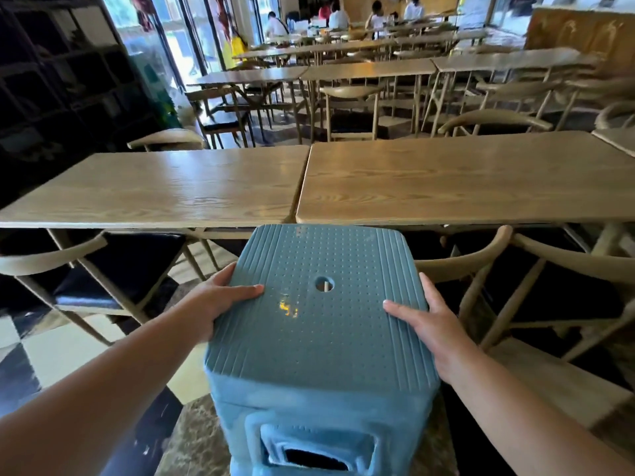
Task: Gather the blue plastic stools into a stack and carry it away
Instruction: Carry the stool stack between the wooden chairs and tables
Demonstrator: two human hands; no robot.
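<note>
A blue plastic stool [319,334] fills the lower middle of the head view, its dotted square seat with a round centre hole facing up. Below the seat, blurred layered edges around the side opening suggest more stools nested under it. My left hand [220,300] grips the seat's left edge, thumb lying on top and fingers wrapped down the side. My right hand [429,321] grips the right edge the same way, thumb on the seat. The stool's legs and whatever is beneath them are out of view.
Two wooden tables [154,187] [464,176] stand side by side just beyond the stool. Wooden chairs with dark seats [113,269] [536,280] flank it left and right. More tables, chairs and seated people fill the room behind. A checkered floor [65,348] lies at lower left.
</note>
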